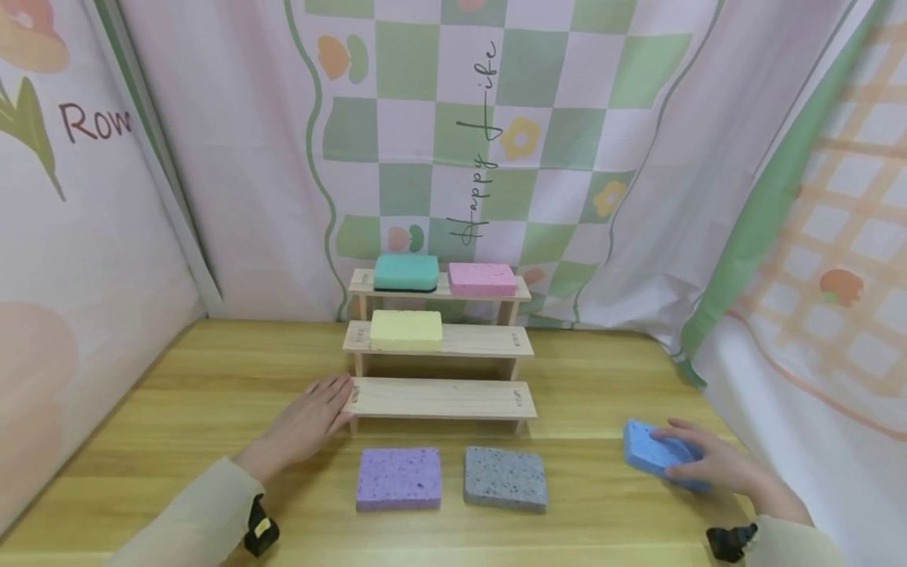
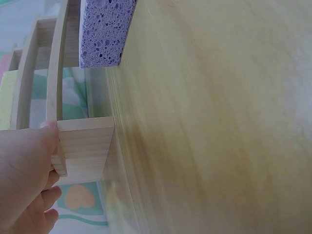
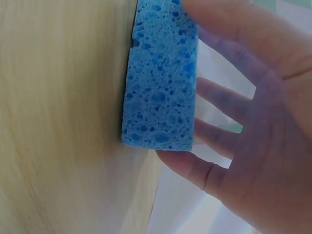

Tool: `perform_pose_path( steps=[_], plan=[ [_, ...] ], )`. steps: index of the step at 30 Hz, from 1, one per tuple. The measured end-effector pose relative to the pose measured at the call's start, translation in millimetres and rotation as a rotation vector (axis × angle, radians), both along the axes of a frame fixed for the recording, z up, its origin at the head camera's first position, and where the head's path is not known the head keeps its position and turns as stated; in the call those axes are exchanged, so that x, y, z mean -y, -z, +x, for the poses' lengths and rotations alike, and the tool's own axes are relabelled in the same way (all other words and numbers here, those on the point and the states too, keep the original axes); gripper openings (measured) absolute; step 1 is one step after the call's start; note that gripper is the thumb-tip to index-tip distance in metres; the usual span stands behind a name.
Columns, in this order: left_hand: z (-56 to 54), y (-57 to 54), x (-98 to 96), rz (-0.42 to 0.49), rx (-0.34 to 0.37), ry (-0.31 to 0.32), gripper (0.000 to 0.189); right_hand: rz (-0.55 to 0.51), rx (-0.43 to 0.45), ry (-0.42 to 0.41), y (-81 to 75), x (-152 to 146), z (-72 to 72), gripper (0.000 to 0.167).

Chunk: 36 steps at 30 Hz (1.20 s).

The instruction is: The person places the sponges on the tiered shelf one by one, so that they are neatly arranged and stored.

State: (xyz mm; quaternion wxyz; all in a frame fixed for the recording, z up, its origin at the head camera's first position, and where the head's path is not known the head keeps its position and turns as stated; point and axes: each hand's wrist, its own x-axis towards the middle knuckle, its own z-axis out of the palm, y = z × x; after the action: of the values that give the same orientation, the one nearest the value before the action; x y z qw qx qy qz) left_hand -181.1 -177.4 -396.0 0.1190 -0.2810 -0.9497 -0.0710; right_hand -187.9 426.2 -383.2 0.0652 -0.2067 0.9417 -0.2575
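Observation:
A three-step wooden shelf (image 1: 442, 399) stands on the table. My left hand (image 1: 308, 417) grips the left end of its lowest step; in the left wrist view the thumb is at the front edge and the fingertips (image 2: 51, 197) lie past the end. Off to the right, my right hand (image 1: 716, 461) holds a blue sponge (image 1: 648, 447), thumb on the near side and fingers across its top and far edge. The sponge (image 3: 161, 92) is on or just above the table; I cannot tell which. A purple sponge (image 1: 399, 478) and a grey sponge (image 1: 505, 477) lie before the shelf.
On the top step sit a teal sponge (image 1: 406, 272) and a pink sponge (image 1: 483, 279). A pale yellow sponge (image 1: 406, 329) occupies the left of the middle step. Patterned curtains (image 1: 248, 157) enclose the wooden table (image 1: 234, 354) at the back and sides.

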Motion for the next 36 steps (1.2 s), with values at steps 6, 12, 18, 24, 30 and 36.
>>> perform_pose_path(
  steps=[6, 12, 18, 24, 30, 36],
  plan=[
    [-0.6, -0.7, 0.3, -0.005, 0.012, -0.001, 0.051, 0.005, -0.036, -0.004, 1.4, 0, 0.5, 0.047],
    [-1.5, 0.9, 0.4, -0.011, 0.019, -0.002, 0.051, 0.000, -0.063, 0.020, 1.1, 3, 1.4, 0.048],
    [-2.3, 1.8, 1.4, -0.008, 0.010, 0.000, 0.051, 0.008, -0.050, 0.040, -2.8, 7, 3.0, 0.047],
    [-2.8, 2.8, 1.9, -0.011, 0.010, 0.001, 0.051, 0.019, -0.043, 0.060, -5.5, 10, 1.8, 0.048],
    [-3.1, 4.1, 2.0, -0.018, 0.022, -0.004, 0.052, 0.020, -0.117, 0.047, -6.5, 14, 1.7, 0.044],
    [-2.9, 3.4, 1.2, -0.014, 0.019, -0.008, 0.052, 0.040, -0.223, 0.039, -9.3, 19, -1.6, 0.041]
  ],
)
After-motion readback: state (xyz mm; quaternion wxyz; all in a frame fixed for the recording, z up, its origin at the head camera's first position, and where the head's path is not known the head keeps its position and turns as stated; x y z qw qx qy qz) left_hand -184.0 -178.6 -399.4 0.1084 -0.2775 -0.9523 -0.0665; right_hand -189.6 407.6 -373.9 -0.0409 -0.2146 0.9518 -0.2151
